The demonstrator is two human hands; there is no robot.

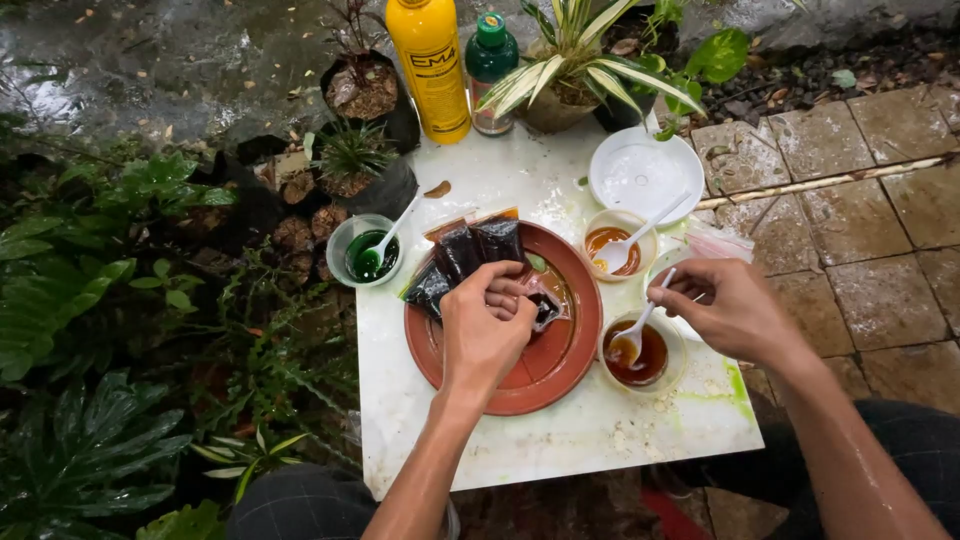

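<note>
Brown syrup sits in the cup (637, 352) where my right hand (735, 308) pinches a white spoon (643, 322); my left hand (487, 325) pinches a small dark packet (545, 309) over the red plate (560, 372) (filling stage, I judge). Next needs a steady spoonful carried across.

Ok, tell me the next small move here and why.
Probably lift the spoon out of the brown cup and carry it to the plate. The right hand holds the spoon with its bowl dipped in brown liquid, while the left hand pinches a small dark piece over the plate, seemingly waiting for liquid.
</note>
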